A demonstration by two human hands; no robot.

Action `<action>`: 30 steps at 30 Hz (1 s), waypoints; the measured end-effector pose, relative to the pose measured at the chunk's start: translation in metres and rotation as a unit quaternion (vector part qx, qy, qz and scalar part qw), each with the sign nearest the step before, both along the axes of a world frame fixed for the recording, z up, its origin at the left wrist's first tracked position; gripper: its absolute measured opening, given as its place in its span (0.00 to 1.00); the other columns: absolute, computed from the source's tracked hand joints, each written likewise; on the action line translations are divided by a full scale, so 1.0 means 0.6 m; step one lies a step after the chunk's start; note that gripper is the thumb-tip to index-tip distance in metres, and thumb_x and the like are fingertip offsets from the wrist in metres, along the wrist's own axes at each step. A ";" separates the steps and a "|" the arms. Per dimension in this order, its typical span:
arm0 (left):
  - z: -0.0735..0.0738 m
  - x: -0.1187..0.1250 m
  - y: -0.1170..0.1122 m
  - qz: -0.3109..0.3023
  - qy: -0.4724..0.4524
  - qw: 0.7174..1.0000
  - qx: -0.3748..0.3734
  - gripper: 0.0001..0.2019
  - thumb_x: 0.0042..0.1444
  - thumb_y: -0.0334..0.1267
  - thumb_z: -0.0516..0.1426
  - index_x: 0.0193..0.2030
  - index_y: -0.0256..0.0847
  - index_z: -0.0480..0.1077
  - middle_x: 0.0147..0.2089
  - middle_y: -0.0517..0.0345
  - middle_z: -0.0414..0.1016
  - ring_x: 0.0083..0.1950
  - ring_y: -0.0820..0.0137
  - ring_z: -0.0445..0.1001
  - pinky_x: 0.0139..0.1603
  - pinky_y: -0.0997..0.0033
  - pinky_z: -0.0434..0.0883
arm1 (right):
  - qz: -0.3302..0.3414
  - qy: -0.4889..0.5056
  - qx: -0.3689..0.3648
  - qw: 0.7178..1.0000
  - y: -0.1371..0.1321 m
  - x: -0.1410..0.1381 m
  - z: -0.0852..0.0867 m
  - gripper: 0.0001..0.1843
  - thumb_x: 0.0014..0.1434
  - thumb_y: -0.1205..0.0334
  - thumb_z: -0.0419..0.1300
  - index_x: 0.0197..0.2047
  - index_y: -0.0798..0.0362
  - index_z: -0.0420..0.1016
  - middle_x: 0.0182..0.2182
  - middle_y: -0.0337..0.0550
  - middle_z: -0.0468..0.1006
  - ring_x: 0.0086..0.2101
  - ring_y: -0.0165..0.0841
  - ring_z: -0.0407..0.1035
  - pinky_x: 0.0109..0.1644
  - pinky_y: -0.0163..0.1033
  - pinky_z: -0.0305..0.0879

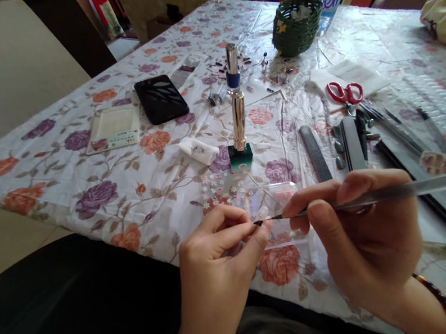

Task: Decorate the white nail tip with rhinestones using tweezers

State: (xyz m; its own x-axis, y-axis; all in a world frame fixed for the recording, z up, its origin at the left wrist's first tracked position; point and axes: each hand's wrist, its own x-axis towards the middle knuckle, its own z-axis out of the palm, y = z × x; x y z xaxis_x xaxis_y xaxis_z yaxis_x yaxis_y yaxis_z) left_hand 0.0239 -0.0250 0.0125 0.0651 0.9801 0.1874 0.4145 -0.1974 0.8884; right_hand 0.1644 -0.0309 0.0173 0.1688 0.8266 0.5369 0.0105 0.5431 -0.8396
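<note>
My left hand (224,264) pinches a small dark false nail (258,223) between thumb and fingertips, just above the table's near edge. In my right hand (366,231) is a thin brush with a long clear handle (420,188), gripped like a pen. Its fine tip points at the nail, and I cannot tell whether it touches. Beyond my left hand lie a sheet of tiny flower stickers (223,190) and a clear plastic case (281,191). A green nail polish bottle (240,157) with a gold cap stands behind them.
A blue polish bottle (232,79), black phone (161,99), white tube (197,151) and square packet (115,130) lie left. Nail files (315,153), red scissors (345,93) and several brushes (392,127) are right. A green woven basket (296,28) stands behind.
</note>
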 end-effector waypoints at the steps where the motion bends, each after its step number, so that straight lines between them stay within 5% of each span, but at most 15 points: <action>1: 0.000 0.000 0.001 0.001 0.000 1.000 0.000 0.06 0.51 0.34 0.62 0.24 0.39 0.75 0.30 0.62 0.68 0.30 0.78 0.67 0.26 0.80 0.63 | 0.001 0.003 0.001 1.000 0.000 0.000 0.000 0.14 0.58 0.75 0.58 0.41 0.48 0.61 0.32 0.39 0.78 0.29 0.29 0.74 0.32 0.36 0.73; 30: 0.000 0.001 0.001 0.000 0.004 1.000 0.013 0.06 0.51 0.34 0.62 0.23 0.39 0.75 0.29 0.62 0.69 0.29 0.78 0.68 0.26 0.80 0.64 | 0.009 -0.001 0.015 1.000 0.002 0.001 0.001 0.15 0.57 0.77 0.57 0.42 0.49 0.60 0.31 0.38 0.77 0.29 0.29 0.74 0.32 0.35 0.73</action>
State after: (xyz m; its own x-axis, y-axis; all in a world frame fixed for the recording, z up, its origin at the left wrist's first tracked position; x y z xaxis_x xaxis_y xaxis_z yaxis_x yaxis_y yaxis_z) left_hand 0.0244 -0.0246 0.0125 0.0663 0.9749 0.2124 0.4219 -0.2203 0.8795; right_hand 0.1647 -0.0294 0.0176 0.1527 0.8127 0.5624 0.0022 0.5688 -0.8225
